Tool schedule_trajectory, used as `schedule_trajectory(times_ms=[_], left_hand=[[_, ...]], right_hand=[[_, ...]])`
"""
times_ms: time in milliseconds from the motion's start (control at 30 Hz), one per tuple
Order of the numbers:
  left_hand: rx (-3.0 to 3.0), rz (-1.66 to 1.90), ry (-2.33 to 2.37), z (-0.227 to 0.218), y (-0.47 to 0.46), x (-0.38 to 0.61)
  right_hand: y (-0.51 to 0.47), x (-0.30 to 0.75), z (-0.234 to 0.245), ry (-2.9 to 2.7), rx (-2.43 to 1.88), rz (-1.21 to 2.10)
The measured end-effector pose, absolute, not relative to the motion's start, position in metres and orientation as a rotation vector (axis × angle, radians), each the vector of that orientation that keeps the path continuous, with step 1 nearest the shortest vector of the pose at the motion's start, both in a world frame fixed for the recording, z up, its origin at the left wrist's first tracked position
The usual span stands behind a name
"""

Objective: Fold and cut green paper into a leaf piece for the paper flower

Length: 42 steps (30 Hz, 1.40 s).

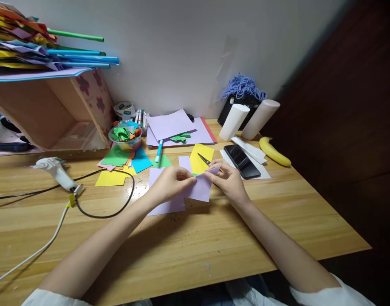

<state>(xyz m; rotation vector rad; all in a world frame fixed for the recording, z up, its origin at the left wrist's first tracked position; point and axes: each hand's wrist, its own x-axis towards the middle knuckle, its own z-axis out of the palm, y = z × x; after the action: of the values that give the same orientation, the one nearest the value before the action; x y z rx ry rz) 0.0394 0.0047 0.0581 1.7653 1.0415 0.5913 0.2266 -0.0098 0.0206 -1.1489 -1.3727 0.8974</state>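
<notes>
A piece of light purple paper is pinched along its upper edge between my two hands. My left hand grips its left end with thumb and fingers. At its upper right corner, my right hand pinches the same sheet. A sliver of green shows at the edge by my left thumb. More purple paper lies on the table under my left hand. Scissors lie on a yellow paper just beyond my hands, their handles hidden behind my right fingers.
A black phone rests on white paper at right, near a banana and white rolls. Beyond my hands are a blue marker and a bowl of scraps. A glue gun with its cable lies left.
</notes>
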Motion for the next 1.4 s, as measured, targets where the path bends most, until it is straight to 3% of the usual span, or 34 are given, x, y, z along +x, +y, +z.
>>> schedule_trajectory(times_ms=[200, 1133, 1400], left_hand=[[1.817, 0.657, 1.073, 0.057, -0.003, 0.046], [1.856, 0.545, 1.147, 0.067, 0.0, 0.04], [1.89, 0.459, 1.14, 0.065, 0.006, 0.034]], right_hand=[[-0.013, 0.218, 0.015, -1.322, -1.11, 1.157], [-0.001, 0.251, 0.035, -1.577, -1.224, 0.543], [-0.003, 0.241, 0.029, -1.498, -1.207, 1.07]])
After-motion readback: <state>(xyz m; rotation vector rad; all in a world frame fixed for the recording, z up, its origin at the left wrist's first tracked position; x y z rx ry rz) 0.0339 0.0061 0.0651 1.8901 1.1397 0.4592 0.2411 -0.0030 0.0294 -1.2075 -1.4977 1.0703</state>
